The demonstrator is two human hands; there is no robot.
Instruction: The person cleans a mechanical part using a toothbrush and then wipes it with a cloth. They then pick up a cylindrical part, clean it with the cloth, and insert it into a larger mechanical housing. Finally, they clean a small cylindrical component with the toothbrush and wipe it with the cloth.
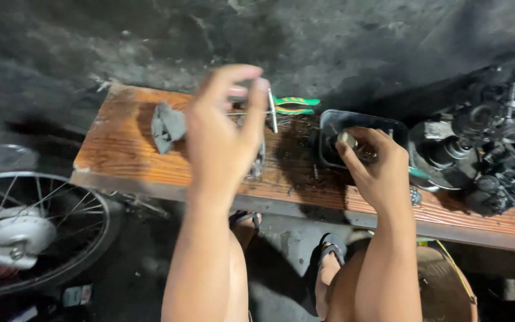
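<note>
- Head view: a long wooden board (120, 149) is seen from above, laid over a dark, dirty floor.
- The left hand (225, 131) is held up above the middle of the board. Its fingers are pinched shut on a thin metal rod (272, 110). A second small thing may be held too, but it is blurred.
- The right hand (379, 170) is set at the near edge of a black tray (329, 122), toward the right end of the board. A small round metal part (347, 139) is gripped at its fingertips.
- An engine (490, 149), taken off and partly opened, is seen at the right end of the board.
- Small bits and dark oil stains are spread by the tray, so some parts have been taken out already. How much is left cannot be told.
- A grey rag (167, 126) is lying near the far left corner. Green-handled pliers (293, 106) are lying at the far edge.
- A spoked wheel (31, 226) is cut off at the left side of the view.
- Much of the tray is hidden by the right hand, so what is inside is hard to make out.
</note>
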